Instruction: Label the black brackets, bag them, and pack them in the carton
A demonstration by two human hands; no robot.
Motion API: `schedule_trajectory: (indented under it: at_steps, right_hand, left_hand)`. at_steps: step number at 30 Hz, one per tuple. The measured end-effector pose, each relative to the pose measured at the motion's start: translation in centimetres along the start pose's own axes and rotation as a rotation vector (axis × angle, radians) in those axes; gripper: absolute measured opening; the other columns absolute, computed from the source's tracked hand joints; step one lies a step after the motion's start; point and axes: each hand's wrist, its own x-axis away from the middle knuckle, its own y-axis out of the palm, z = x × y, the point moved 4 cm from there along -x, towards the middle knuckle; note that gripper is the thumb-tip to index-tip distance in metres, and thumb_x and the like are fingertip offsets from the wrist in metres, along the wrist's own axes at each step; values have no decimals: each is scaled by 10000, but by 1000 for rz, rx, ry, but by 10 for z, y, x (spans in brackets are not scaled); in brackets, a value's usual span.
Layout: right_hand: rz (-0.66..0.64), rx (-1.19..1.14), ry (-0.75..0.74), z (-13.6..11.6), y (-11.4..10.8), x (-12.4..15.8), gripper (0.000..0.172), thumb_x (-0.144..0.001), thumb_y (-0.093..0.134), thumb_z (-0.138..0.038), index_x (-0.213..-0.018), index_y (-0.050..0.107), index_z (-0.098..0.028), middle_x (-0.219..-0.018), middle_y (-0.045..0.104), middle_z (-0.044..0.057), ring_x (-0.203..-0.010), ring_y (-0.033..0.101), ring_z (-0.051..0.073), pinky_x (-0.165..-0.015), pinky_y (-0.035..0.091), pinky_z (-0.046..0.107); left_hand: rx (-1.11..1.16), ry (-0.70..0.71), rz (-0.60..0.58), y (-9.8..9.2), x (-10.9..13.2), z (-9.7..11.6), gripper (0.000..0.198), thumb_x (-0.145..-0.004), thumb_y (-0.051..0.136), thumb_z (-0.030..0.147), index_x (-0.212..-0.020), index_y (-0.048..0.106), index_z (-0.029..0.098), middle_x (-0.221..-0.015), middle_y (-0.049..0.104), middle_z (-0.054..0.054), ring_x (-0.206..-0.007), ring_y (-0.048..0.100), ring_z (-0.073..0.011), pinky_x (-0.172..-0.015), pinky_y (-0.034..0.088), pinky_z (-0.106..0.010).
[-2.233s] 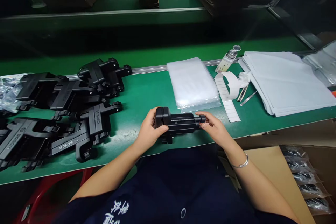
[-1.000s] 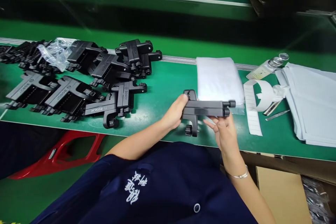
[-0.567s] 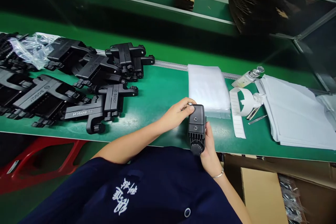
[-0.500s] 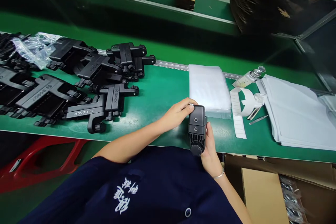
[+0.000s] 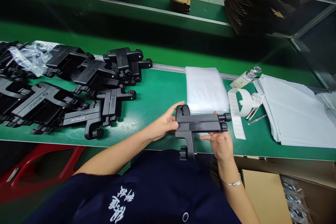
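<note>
A black plastic clamp bracket [image 5: 203,126] with a round knob on its lower arm is held just above the front of the bench. My left hand [image 5: 164,124] is closed on its left end, the thumb lying on the near face. At the other end, by two small black knobs, my right hand [image 5: 222,143] grips it from below and behind, some fingers hidden. Directly behind the bracket lies a stack of clear plastic bags [image 5: 206,89]. Similar black brackets [image 5: 112,103], some marked BOSCH, are piled to the left.
To the right are a curled label strip [image 5: 237,126], tweezers [image 5: 257,120], a small bottle [image 5: 243,79] and a stack of white sheets [image 5: 296,112]. Crumpled clear plastic [image 5: 33,56] lies far left. Below the bench stand a red stool [image 5: 49,164] and an open carton [image 5: 267,192].
The bracket has turned from end-on to lengthwise, its long side now facing up at me. My right hand has shifted right with it; my left hand has moved slightly left and down.
</note>
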Motion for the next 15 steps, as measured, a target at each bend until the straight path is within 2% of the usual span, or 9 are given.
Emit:
schedule_trajectory:
  at_steps: [3, 6, 8, 10, 12, 15]
  right_hand:
    - [33, 128, 38, -6, 0, -7, 379, -725, 766, -473, -946, 616, -204, -701, 641, -3, -593, 661, 154, -500, 573, 266]
    - [51, 195, 58, -7, 3, -10, 392, -735, 740, -510, -900, 585, -190, -614, 614, -21, -530, 655, 156, -472, 538, 250]
    - [47, 254, 32, -10, 8, -8, 390, -753, 714, -524, -904, 573, -193, -605, 606, -27, -527, 650, 155, -486, 537, 257]
    - [33, 385, -40, -17, 19, -3, 380, -755, 713, -511, -922, 567, -202, -634, 620, -22, -539, 643, 153, -512, 544, 270]
    - [-14, 604, -164, -27, 35, 3, 382, -740, 735, -482, -951, 568, -211, -686, 650, -4, -577, 648, 162, -557, 561, 290]
    - [-132, 910, -431, -36, 64, 13, 380, -767, 724, -440, -1022, 567, -206, -750, 681, 31, -618, 659, 180, -591, 571, 304]
  left_hand:
    - [311, -197, 52, 0, -2, -17, 619, -744, 719, 573, -1216, 588, 194, -993, 706, -65, -746, 673, -150, -650, 538, -222]
    - [474, -323, 123, -5, -3, -30, 431, -868, 602, 526, -1003, 659, 121, -824, 712, -61, -665, 660, -129, -630, 538, -212]
    - [497, -377, 137, -10, -6, -35, 434, -916, 525, 517, -1002, 662, 114, -761, 706, -58, -639, 661, -136, -635, 540, -225]
    - [471, -428, 103, -14, -13, -38, 499, -928, 461, 560, -1077, 652, 125, -767, 715, -69, -636, 669, -165, -642, 542, -267]
    - [434, -478, 70, -18, -23, -42, 563, -931, 410, 596, -1146, 633, 126, -784, 724, -82, -640, 674, -190, -657, 538, -306]
    - [413, -510, 50, -21, -37, -48, 582, -943, 405, 572, -1211, 606, 97, -771, 726, -89, -637, 669, -196, -687, 518, -315]
